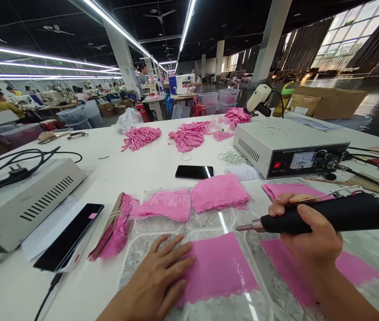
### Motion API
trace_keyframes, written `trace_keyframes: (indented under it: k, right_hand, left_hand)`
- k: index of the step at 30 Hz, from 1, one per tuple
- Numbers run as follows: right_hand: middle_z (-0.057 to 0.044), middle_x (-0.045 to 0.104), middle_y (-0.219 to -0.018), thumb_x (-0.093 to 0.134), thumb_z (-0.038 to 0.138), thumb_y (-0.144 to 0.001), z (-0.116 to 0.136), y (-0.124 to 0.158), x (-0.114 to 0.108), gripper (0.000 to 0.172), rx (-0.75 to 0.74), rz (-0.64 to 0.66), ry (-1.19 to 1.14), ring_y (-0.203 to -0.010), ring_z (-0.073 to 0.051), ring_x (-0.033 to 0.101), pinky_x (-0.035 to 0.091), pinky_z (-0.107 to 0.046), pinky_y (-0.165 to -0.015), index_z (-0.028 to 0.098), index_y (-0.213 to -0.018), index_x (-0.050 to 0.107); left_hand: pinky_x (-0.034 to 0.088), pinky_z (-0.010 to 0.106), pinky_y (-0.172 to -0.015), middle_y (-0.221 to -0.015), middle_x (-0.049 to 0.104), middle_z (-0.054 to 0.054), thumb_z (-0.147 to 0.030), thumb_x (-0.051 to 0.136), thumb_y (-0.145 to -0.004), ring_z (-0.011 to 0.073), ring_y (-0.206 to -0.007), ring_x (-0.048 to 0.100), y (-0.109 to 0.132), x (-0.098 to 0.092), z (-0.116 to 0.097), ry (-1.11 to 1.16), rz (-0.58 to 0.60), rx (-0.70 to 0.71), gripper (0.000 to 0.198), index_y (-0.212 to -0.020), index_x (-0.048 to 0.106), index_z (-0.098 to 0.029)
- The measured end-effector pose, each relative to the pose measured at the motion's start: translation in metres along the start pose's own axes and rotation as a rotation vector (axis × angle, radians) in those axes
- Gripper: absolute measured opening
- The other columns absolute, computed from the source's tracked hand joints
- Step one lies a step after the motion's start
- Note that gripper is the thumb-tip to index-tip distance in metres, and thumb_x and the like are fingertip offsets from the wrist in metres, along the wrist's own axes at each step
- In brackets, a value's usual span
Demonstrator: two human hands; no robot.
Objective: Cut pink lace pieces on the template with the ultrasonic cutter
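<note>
My left hand lies flat with fingers spread on the left edge of a pink lace piece, which rests on a clear plastic sheet. My right hand is wrapped round the black handle of a cutting tool. Its metal tip points left and hovers just above the upper right of that lace piece. Another pink piece lies under my right forearm. Two folded lace pieces sit just beyond.
A white control box stands at the right, a grey box at the left. Two black phones lie on the white table. Pink strip bundles lie further back. A lace card lies left. Other people work at distant tables.
</note>
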State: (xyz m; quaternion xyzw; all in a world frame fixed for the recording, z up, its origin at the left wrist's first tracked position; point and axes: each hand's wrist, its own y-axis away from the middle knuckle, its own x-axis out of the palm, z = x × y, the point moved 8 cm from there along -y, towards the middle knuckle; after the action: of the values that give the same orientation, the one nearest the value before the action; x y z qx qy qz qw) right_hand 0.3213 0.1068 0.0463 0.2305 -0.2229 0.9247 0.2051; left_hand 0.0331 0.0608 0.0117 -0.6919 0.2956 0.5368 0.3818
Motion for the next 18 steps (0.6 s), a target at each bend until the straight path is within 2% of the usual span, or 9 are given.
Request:
trace_keyframes:
  k: [6, 11, 15, 18]
  right_hand:
    - [-0.002, 0.055, -0.073, 0.068, 0.028, -0.071, -0.004, 0.002, 0.005, 0.005, 0.009, 0.031, -0.034, -0.055, -0.015, 0.051, 0.049, -0.033, -0.049, 0.025, -0.074, 0.066]
    - [-0.002, 0.056, -0.076, 0.068, 0.029, -0.075, -0.007, 0.002, 0.007, 0.004, 0.031, 0.093, -0.026, -0.057, -0.016, 0.053, 0.050, -0.034, -0.053, 0.025, -0.077, 0.066]
    - [-0.003, 0.057, -0.076, 0.069, 0.029, -0.074, 0.000, 0.004, 0.007, 0.007, 0.005, 0.083, -0.038, -0.057, -0.015, 0.053, 0.051, -0.033, -0.054, 0.024, -0.078, 0.066]
    - [-0.003, 0.058, -0.076, 0.070, 0.028, -0.074, 0.009, 0.005, 0.007, 0.007, 0.001, 0.058, -0.062, -0.057, -0.015, 0.054, 0.051, -0.031, -0.053, 0.023, -0.079, 0.067]
  left_hand:
    - [0.033, 0.048, -0.114, -0.145, 0.049, 0.004, -0.020, 0.051, -0.090, 0.0277, -0.138, 0.039, 0.001, 0.000, 0.001, -0.047, 0.015, 0.011, 0.048, -0.138, 0.050, -0.026]
    - [0.025, 0.049, -0.117, -0.149, 0.043, 0.002, -0.023, 0.049, -0.093, 0.0273, -0.142, 0.032, 0.002, 0.001, 0.000, -0.110, 0.053, 0.041, 0.051, -0.143, 0.043, -0.027]
    - [0.020, 0.049, -0.118, -0.149, 0.043, 0.002, -0.026, 0.048, -0.094, 0.0271, -0.144, 0.028, 0.002, 0.001, 0.001, -0.107, 0.072, 0.040, 0.052, -0.145, 0.040, -0.025]
    - [0.023, 0.049, -0.117, -0.147, 0.046, 0.005, -0.027, 0.046, -0.095, 0.0275, -0.143, 0.029, 0.005, 0.001, 0.001, -0.090, 0.065, 0.037, 0.050, -0.144, 0.041, -0.023]
